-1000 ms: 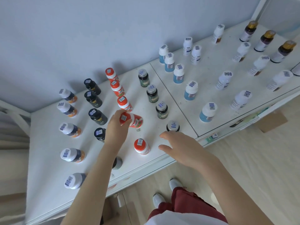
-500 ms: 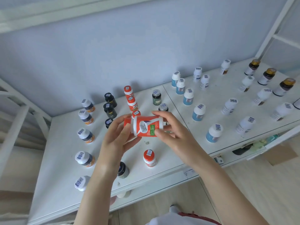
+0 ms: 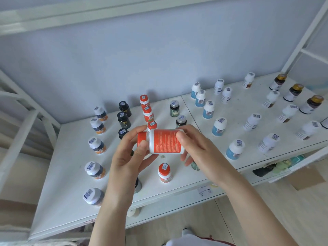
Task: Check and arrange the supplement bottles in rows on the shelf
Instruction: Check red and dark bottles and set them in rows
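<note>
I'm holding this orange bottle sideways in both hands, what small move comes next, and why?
Probably stand the orange bottle upright in the gap between the front orange-capped bottle and the orange-capped bottle behind it: the left hand and right hand hold it sideways above that gap.

We note both bare forearms extended forward and converging. Our left hand (image 3: 127, 153) pinches the cap end of the orange bottle (image 3: 165, 142), thumb in front and fingers curled over it. Our right hand (image 3: 197, 148) grips the base end, thumb on the label.
</note>
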